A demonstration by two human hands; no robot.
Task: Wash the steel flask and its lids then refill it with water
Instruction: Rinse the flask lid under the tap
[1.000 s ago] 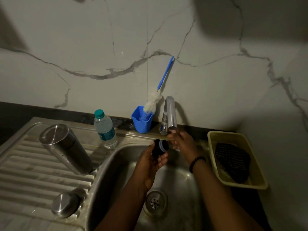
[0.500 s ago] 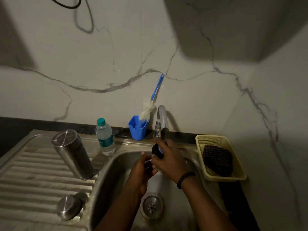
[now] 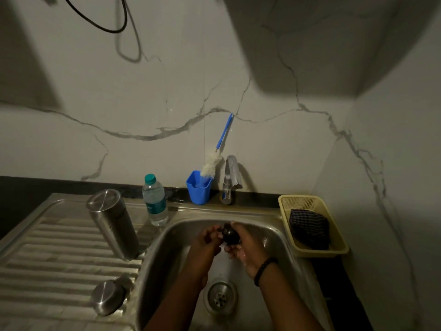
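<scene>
The steel flask (image 3: 114,223) stands upside down on the ribbed drainboard (image 3: 47,259) left of the sink (image 3: 274,225). Its steel outer lid (image 3: 108,297) lies on the drainboard near the sink's front left corner. Over the basin, both hands meet around the small black inner lid (image 3: 229,233). My right hand (image 3: 245,247) grips it from the right and below. My left hand (image 3: 208,240) touches its left side with curled fingers. Water runs down beneath the hands toward the drain (image 3: 220,297). The tap (image 3: 231,177) stands at the back of the sink.
A plastic water bottle (image 3: 154,201) stands behind the flask. A blue cup (image 3: 199,188) with a blue-handled bottle brush (image 3: 216,156) sits next to the tap. A yellow basket (image 3: 312,250) with a dark checked cloth (image 3: 309,228) is right of the sink.
The camera has tilted upward, so the scene sits lower in view. My hands with the black lid have dropped from under the tap's spout down into the basin.
</scene>
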